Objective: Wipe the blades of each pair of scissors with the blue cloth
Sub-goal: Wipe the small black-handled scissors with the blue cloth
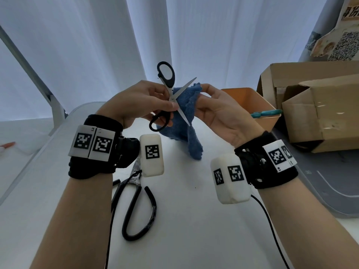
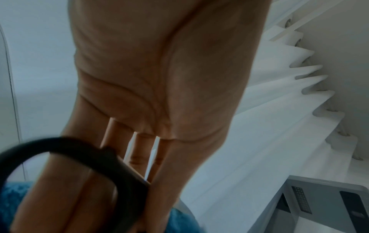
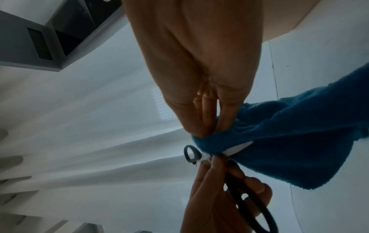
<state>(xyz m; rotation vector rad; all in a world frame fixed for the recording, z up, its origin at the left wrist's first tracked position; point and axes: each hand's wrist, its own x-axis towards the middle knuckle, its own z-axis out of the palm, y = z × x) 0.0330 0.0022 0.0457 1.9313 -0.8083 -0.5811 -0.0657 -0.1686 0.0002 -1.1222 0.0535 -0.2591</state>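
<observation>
My left hand [image 1: 165, 100] holds up a pair of black-handled scissors [image 1: 171, 98], gripping them near the pivot and the lower handle loop. The blades stand spread wide in an X. The blue cloth [image 1: 187, 111] hangs behind the blades, and my right hand [image 1: 203, 90] pinches its top edge against the upper blade. In the right wrist view the fingers [image 3: 209, 126] squeeze the cloth [image 3: 289, 149] around a blade [image 3: 237, 149]. The left wrist view shows the palm, a black handle loop [image 2: 111, 159] and some cloth [image 2: 12, 205]. A second, larger pair of black scissors [image 1: 136, 200] lies on the white table [image 1: 194, 220] under my left wrist.
An orange bin [image 1: 252, 98] at the right holds teal-handled scissors [image 1: 266, 113]. Cardboard boxes [image 1: 310, 113] stand beyond it at the right edge. A grey mat [image 1: 320, 181] lies near my right wrist. White curtains hang behind the table.
</observation>
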